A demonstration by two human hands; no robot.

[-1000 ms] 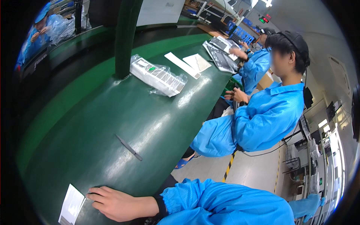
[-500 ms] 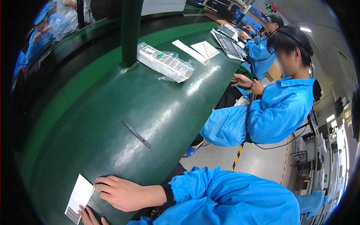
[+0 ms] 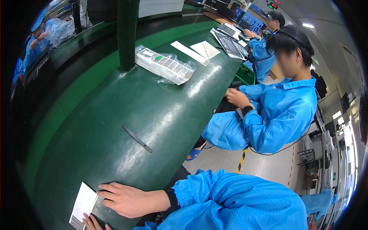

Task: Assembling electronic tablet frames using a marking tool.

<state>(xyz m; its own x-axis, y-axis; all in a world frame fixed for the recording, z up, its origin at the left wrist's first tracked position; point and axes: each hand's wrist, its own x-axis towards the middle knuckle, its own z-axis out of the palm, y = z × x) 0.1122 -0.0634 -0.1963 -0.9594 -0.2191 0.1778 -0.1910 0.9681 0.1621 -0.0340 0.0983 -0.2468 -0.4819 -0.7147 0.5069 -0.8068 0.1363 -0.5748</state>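
A white rectangular sheet with grey bars at its near end lies on the green table at the lower left. My right hand rests palm down beside it, fingers stretched, the fingertips touching its right edge. Only the fingers of my left hand show at the lower edge of the picture. They lie apart and touch the sheet near its grey bars; the rest of that hand is out of view. Dark tweezers lie on the table beyond my hands, touched by neither.
Farther along the green table lies a clear plastic bag holding white strips, near a dark post. Beyond are a white strip, a cream sheet and a grey tray. A co-worker in blue sits at the right edge.
My hands stay at the sheet, which appears slightly lower and farther right. The nearest co-worker's hands have come together, lower by the table edge. The whole view has shifted slightly.
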